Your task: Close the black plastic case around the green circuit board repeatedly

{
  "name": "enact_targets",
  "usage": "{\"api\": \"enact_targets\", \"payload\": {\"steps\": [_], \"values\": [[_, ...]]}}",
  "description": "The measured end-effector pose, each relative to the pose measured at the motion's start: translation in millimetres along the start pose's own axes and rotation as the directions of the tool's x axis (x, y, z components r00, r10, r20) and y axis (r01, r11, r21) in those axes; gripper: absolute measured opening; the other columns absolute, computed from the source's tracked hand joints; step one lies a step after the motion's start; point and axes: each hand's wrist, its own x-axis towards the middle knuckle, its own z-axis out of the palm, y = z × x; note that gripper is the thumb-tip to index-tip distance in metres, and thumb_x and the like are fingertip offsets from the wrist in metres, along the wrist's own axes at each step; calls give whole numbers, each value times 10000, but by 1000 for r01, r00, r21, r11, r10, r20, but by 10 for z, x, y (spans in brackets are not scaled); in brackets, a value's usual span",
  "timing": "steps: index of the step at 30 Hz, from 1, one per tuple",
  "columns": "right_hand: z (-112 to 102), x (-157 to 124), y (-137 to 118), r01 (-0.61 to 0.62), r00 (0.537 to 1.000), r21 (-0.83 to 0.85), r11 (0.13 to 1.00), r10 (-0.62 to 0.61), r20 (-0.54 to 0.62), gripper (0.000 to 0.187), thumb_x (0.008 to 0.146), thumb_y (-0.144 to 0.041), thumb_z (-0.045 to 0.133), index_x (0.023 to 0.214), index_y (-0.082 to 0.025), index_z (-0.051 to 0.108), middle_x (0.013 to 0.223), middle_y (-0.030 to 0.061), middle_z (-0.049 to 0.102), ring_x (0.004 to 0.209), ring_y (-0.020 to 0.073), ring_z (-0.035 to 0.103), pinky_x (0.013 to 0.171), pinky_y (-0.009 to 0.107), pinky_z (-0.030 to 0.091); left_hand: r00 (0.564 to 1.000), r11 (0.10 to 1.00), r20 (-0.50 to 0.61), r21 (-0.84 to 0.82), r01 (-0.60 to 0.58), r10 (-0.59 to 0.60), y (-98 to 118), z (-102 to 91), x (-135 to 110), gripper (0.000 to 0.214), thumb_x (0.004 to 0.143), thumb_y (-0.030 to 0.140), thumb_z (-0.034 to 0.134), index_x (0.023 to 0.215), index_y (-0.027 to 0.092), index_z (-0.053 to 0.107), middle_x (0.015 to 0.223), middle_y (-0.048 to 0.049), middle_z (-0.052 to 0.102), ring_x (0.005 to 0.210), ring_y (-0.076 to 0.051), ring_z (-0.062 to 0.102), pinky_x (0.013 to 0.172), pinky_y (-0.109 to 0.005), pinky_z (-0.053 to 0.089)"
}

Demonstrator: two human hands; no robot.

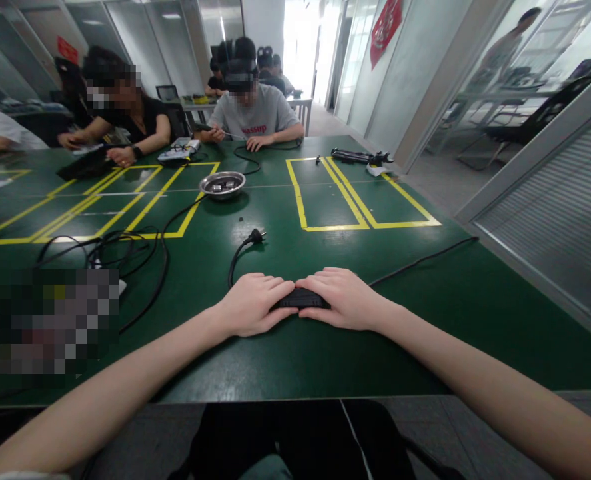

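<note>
"As the left hand (260, 303) and right hand (339, 298) rest over the table (295, 373), where's the black adapter (302, 299)?"
"Between them, long axis left to right; each hand's fingers and thumb close on 1 end, neither nearer."
"What's around?"
"Plug (255, 237) just beyond the left hand, cord (425, 259) trailing right; nothing blocks either."

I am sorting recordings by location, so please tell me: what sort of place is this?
Probably a shared workroom, perhaps a workshop inside an office. The green table bears rectangles of yellow tape and a black power plug, and glass partitions stand behind it.
</note>
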Motion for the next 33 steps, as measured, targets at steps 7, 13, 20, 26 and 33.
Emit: {"api": "enact_targets", "payload": {"steps": [7, 13, 20, 26, 33], "values": [[-4, -25, 5, 100, 993, -84, 991, -105, -58, 421, 1093, -473, 453, 1180, -118, 662, 973, 125, 767, 807, 224, 699, 723, 332, 483, 995, 972, -34, -220, 86, -96, 34, -49, -11, 378, 980, 496, 549, 1135, 164, 639, 940, -72, 742, 814, -227, 694, 748, -323, 494], [0, -56, 33, 216, 957, -248, 944, -254, -136, 404, 1111, -390, 412, 1300, -118, 643, 1121, 155, 747, 932, 236, 668, 794, 358, 503, 916, 753, 228, -522, 401, -330, 48, -152, 22, 483, 1027, 553, 402, 786, 181, 592, 715, 10, 593, 674, -151, 537, 643, -272, 396], [6, -23, 31, 66, 994, -46, 997, -70, -89, 417, 1043, -405, 552, 1376, -163, 621, 1122, 140, 746, 953, 249, 705, 798, 354, 537, 897, 556, 190, -728, 402, -400, 25, -113, 0, 352, 850, 497, 732, 897, 164, 631, 742, 29, 590, 678, -139, 528, 631, -255, 428], [26, -6, 58, -58, 996, 176, 983, 68, -49, 302, 1025, -394, 612, 1204, -165, 693, 976, 94, 761, 876, 221, 717, 776, 317, 536, 935, 857, -99, -441, 265, -340, 53, -41, -25, 246, 845, 367, 789, 879, 181, 632, 806, -3, 647, 733, -169, 595, 679, -280, 466], [21, -8, 60, -54, 992, 117, 992, 66, -106, 360, 1082, -425, 493, 1238, -167, 689, 996, 100, 768, 874, 216, 720, 759, 312, 529, 965, 939, -156, -309, 154, -210, 32, -34, -33, 235, 978, 379, 668, 1079, 172, 717, 923, -64, 760, 824, -212, 656, 767, -335, 513]]}}
